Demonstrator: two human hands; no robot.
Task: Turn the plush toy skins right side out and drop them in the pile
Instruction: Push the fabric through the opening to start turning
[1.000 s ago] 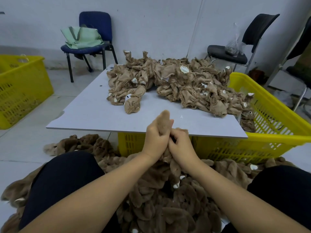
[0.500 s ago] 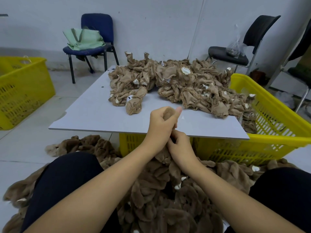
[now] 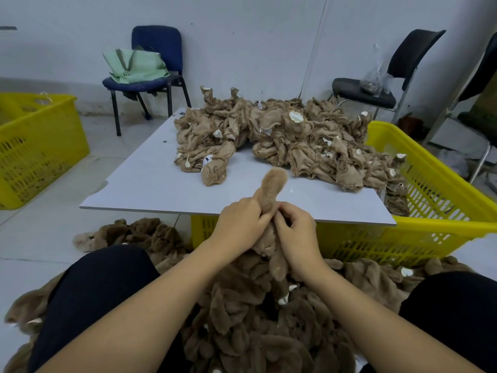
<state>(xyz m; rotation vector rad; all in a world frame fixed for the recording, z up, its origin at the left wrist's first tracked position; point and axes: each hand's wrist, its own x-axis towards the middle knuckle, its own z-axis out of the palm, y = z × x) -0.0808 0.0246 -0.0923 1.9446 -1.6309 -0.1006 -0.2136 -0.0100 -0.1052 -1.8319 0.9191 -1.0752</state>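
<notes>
Both hands grasp one skin (image 3: 270, 195) just in front of the near edge of the tabletop (image 3: 150, 181). The left hand (image 3: 240, 226) is curled around the base of a furry limb that stands up above the fingers, with its rounded tip over the tabletop. The right hand (image 3: 297, 232) pinches the same skin just beside the left one (the two hands touch at the fingertips). The rest of the skin hangs down between the wrists to the pile (image 3: 255, 319) of furry brown skins on the floor between the knees.

On the far half of the tabletop lies a heap (image 3: 282, 138) of skins with the smooth side out, reaching to the right edge. Under the tabletop stands a yellow basket (image 3: 435, 211). Another basket (image 3: 40, 146) stands at the left. A blue chair (image 3: 150, 63) with a green bag (image 3: 134, 65) and a black chair (image 3: 390, 76) stand by the wall.
</notes>
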